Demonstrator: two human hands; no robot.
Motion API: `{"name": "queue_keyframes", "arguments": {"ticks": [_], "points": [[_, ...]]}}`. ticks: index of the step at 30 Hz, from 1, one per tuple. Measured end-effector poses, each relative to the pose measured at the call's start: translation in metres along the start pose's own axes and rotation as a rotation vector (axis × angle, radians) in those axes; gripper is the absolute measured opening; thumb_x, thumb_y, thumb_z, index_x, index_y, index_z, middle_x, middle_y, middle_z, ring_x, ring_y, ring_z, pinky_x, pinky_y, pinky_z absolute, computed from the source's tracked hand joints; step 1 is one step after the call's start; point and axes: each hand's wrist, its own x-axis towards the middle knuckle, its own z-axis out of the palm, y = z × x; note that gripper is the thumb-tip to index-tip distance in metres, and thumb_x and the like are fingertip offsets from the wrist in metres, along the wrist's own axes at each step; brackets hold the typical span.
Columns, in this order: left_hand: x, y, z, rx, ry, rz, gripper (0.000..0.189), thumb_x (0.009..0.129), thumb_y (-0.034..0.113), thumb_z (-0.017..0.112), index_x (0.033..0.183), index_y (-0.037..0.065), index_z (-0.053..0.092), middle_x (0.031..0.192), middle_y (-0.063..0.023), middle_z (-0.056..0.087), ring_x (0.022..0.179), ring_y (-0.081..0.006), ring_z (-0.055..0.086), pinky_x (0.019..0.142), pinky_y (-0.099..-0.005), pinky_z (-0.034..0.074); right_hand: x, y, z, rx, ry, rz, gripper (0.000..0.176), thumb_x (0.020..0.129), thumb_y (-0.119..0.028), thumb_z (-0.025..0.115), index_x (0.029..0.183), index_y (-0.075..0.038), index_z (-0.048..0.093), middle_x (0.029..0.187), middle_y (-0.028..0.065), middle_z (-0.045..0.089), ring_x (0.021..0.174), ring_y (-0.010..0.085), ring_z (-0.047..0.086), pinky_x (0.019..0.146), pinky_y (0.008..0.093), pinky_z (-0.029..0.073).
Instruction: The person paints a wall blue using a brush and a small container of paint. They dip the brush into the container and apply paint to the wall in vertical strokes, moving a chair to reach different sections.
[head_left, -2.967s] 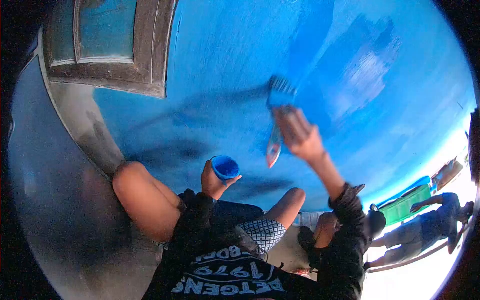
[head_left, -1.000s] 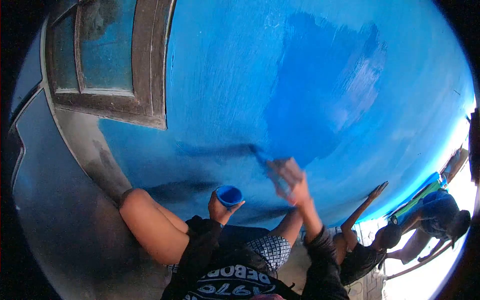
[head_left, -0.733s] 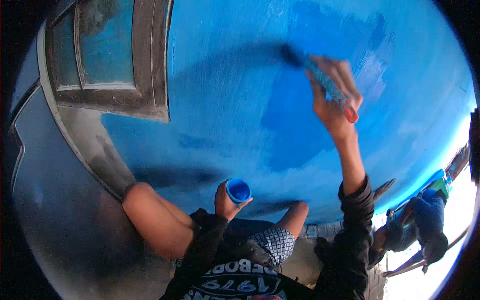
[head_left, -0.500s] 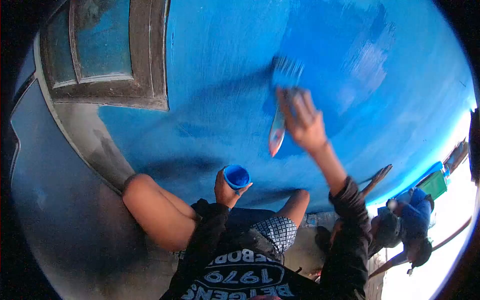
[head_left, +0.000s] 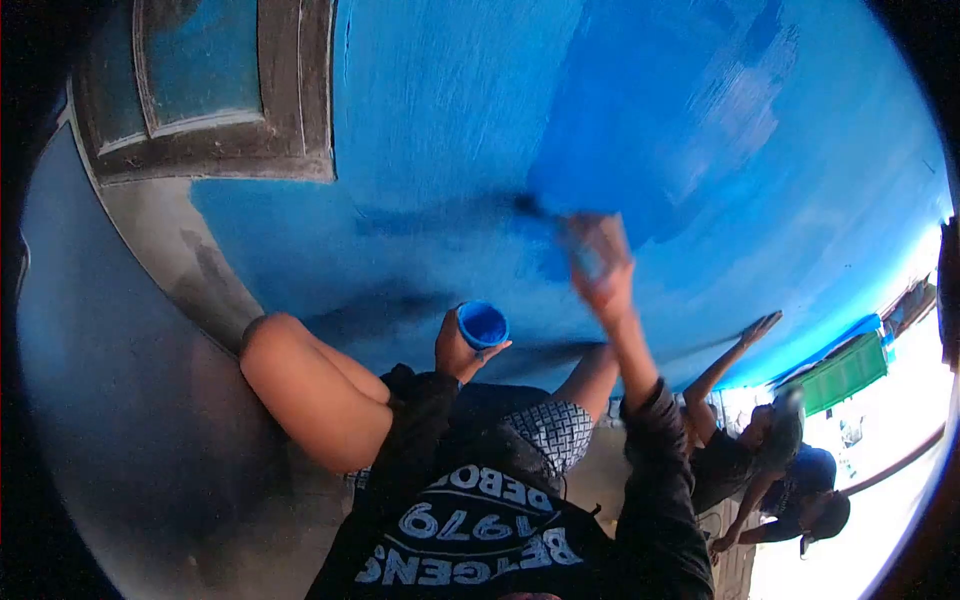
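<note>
My right hand (head_left: 608,270) is closed around a paintbrush (head_left: 574,238), smeared by motion and held at the blue wall (head_left: 430,110). The bristle end points left, beside the lower edge of a darker, wet-looking blue patch (head_left: 620,110). Low in front of my lap, my left hand (head_left: 455,350) wraps round a small blue cup (head_left: 484,326) with blue paint inside. The cup's open top faces me.
At upper left is a weathered wooden window frame (head_left: 220,160) above a bare grey strip (head_left: 150,225). Other people (head_left: 725,460) are close by on the right, one arm reaching to the wall. A green bin (head_left: 845,372) stands beyond them.
My right hand has moved down with the paintbrush, which has swung from upright to pointing left. The view has shifted slightly. The people at right have changed posture.
</note>
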Motion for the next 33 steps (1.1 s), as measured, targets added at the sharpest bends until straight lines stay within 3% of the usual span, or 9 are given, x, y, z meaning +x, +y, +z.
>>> {"name": "queue_keyframes", "arguments": {"ticks": [1,3,6,11,18,24,26,30,33], "points": [[-0.004,-0.022,0.012,-0.150,-0.033,-0.045,0.084,0.064,0.041,0.094,0.124,0.001,0.051,0.115,-0.0167,0.062,0.107,-0.0327,0.065,0.090,-0.0450,0.054,0.047,-0.007,-0.030,-0.138,0.062,-0.115,0.054,0.074,-0.005,0.061,0.128,-0.003,0.064,0.113,0.0160,0.064,0.104,0.0378,0.061,0.094,0.0456,0.051],[-0.001,0.004,-0.001,-0.042,-0.040,0.000,0.086,0.064,0.041,0.095,0.125,0.001,0.050,0.115,-0.0168,0.062,0.107,-0.0325,0.065,0.089,-0.0448,0.055,0.090,-0.013,-0.056,-0.193,0.259,-0.119,0.028,0.082,-0.002,0.067,0.110,-0.001,0.072,0.105,0.0156,0.068,0.102,0.0365,0.063,0.088,0.0452,0.051],[0.005,0.011,-0.004,0.070,-0.036,0.050,0.088,0.063,0.042,0.095,0.126,0.001,0.050,0.115,-0.0167,0.062,0.107,-0.0322,0.065,0.088,-0.0447,0.056,0.115,-0.008,-0.073,-0.363,0.435,-0.179,0.034,0.081,-0.005,0.069,0.115,0.001,0.071,0.108,0.0168,0.066,0.102,0.0365,0.063,0.088,0.0456,0.051],[0.001,0.020,-0.004,0.017,0.015,0.072,0.087,0.060,0.045,0.095,0.122,0.000,0.052,0.110,-0.0158,0.061,0.102,-0.0338,0.062,0.087,-0.0441,0.052,0.045,0.005,-0.034,-0.339,0.141,-0.171,0.048,0.078,-0.016,0.066,0.124,0.001,0.068,0.120,0.0200,0.061,0.107,0.0374,0.060,0.087,0.0460,0.052],[-0.001,0.008,-0.006,0.129,0.090,-0.112,0.084,0.060,0.045,0.095,0.119,0.001,0.054,0.111,-0.0164,0.061,0.103,-0.0351,0.062,0.087,-0.0441,0.052,-0.093,-0.040,0.042,-0.147,-0.148,0.015,0.054,0.072,-0.004,0.064,0.126,0.000,0.066,0.119,0.0174,0.060,0.106,0.0381,0.060,0.080,0.0434,0.056],[0.001,0.004,-0.005,0.110,0.173,-0.129,0.083,0.061,0.048,0.094,0.118,0.002,0.055,0.109,-0.0159,0.064,0.101,-0.0339,0.064,0.086,-0.0447,0.053,-0.060,-0.041,0.005,0.004,-0.213,0.020,0.057,0.072,-0.002,0.064,0.130,-0.003,0.063,0.121,0.0153,0.061,0.112,0.0370,0.059,0.088,0.0466,0.055],[0.003,0.006,-0.001,0.142,0.180,-0.113,0.082,0.061,0.048,0.094,0.118,0.002,0.056,0.108,-0.0151,0.066,0.100,-0.0328,0.066,0.087,-0.0452,0.054,-0.028,-0.016,-0.016,-0.247,-0.144,-0.048,0.053,0.073,-0.002,0.063,0.127,-0.003,0.065,0.117,0.0148,0.064,0.112,0.0353,0.060,0.093,0.0480,0.052],[0.003,0.006,-0.003,0.085,0.165,-0.094,0.083,0.063,0.049,0.093,0.120,0.003,0.054,0.108,-0.0146,0.065,0.101,-0.0318,0.066,0.087,-0.0452,0.054,0.079,-0.013,-0.060,-0.240,0.228,-0.107,0.032,0.080,0.006,0.074,0.111,0.000,0.071,0.103,0.0170,0.068,0.095,0.0373,0.066,0.087,0.0472,0.052],[0.005,0.008,-0.008,0.107,0.166,-0.099,0.082,0.063,0.048,0.093,0.120,0.004,0.054,0.109,-0.0147,0.065,0.101,-0.0313,0.066,0.087,-0.0448,0.055,0.104,-0.021,-0.066,-0.405,0.422,-0.214,0.035,0.077,0.006,0.074,0.112,0.001,0.071,0.106,0.0170,0.067,0.096,0.0375,0.064,0.084,0.0445,0.053]]}}
